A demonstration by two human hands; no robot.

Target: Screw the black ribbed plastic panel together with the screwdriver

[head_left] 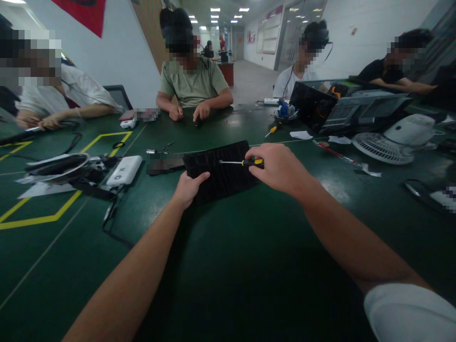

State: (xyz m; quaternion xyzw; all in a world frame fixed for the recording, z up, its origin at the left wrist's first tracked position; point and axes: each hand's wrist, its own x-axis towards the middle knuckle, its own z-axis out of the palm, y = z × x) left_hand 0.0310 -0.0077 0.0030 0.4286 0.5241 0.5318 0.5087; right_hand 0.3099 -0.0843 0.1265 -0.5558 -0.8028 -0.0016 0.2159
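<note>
a black, flat rectangular panel with a ridged face (231,178) is centre stage, tilted in front of the wearer over the dark green table (228,266); whether its lower edge rests there, i can't tell. the left hand (188,189) grips its left edge, thumb across the face. and the right hand (277,164) has its fingers closed round a screwdriver with a yellow-and-black handle and slim metal shaft (245,163), shaft lying across the panel, tip over the middle; contact is too fine to call.

just past the left corner, a dark flat piece, partly blurred out (162,164). further left, a white rounded device (124,171) with a black cable. over on the right, a white fan with a round grille (386,147), and near it a black open-sided case (311,107). straight across, a person in a pale green t-shirt (194,83) has both hands at the table.
</note>
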